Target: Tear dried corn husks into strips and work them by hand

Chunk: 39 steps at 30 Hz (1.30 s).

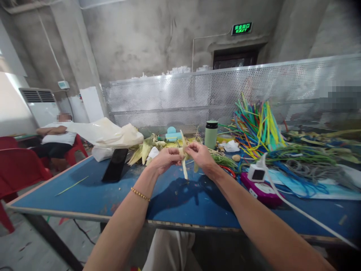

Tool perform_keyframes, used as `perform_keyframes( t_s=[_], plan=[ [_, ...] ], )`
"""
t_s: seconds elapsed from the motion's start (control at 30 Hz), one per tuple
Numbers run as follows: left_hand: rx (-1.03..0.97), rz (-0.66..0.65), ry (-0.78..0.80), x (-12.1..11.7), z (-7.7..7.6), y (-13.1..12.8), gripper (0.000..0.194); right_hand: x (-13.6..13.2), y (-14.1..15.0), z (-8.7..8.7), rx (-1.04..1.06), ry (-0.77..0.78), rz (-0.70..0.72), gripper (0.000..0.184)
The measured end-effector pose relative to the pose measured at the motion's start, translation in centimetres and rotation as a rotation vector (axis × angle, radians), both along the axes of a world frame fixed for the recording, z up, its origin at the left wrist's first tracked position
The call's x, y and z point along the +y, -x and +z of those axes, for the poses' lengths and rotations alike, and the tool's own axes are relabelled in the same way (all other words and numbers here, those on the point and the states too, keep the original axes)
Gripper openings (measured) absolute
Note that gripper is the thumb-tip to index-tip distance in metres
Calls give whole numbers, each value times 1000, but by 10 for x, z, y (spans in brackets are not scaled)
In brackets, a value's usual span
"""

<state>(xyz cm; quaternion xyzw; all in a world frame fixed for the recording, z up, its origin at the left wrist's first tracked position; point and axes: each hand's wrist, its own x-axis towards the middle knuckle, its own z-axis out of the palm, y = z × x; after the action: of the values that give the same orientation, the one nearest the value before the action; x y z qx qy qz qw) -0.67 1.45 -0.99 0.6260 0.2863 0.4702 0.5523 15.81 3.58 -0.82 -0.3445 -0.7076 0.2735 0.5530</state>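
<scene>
Both my hands meet above the middle of the blue table [93, 199]. Between them is a pale yellow strip of dried leaf, like corn husk [184, 169], with one end pointing up and another hanging down. My left hand [169, 157] pinches it from the left, a beaded bracelet on that wrist. My right hand [199, 154] has its fingers closed on the husk from the right. How the strip is folded between the fingertips is partly hidden. More pale husks [143, 150] lie behind my left hand, beside a crumpled white tissue [152, 154].
A black phone [115, 165] and a plastic bag [113, 135] lie left. A green flask [211, 134] stands behind my right hand. Colourful strips [258, 126], a magenta box [261, 190] and a white cable [278, 192] are right. A person sits far left, near red chairs [22, 165].
</scene>
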Motion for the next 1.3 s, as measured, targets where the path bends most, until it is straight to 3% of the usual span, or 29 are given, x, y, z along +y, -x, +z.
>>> perform_keyframes(
  t_s=[0.17,0.53,0.93,1.3],
  plan=[
    [28,11,3,1,0,1,18,1,-1,-1,2,5,2,21],
    [13,-3,39,0,-1,-2,25,5,0,-4,-81,-127,-169,17],
    [-61,29,121,1,-3,-7,28,7,2,-8,-81,-124,-152,14],
    [-64,38,117,0,-4,-9,31,0,5,-7,-166,-199,-274,7]
  ],
)
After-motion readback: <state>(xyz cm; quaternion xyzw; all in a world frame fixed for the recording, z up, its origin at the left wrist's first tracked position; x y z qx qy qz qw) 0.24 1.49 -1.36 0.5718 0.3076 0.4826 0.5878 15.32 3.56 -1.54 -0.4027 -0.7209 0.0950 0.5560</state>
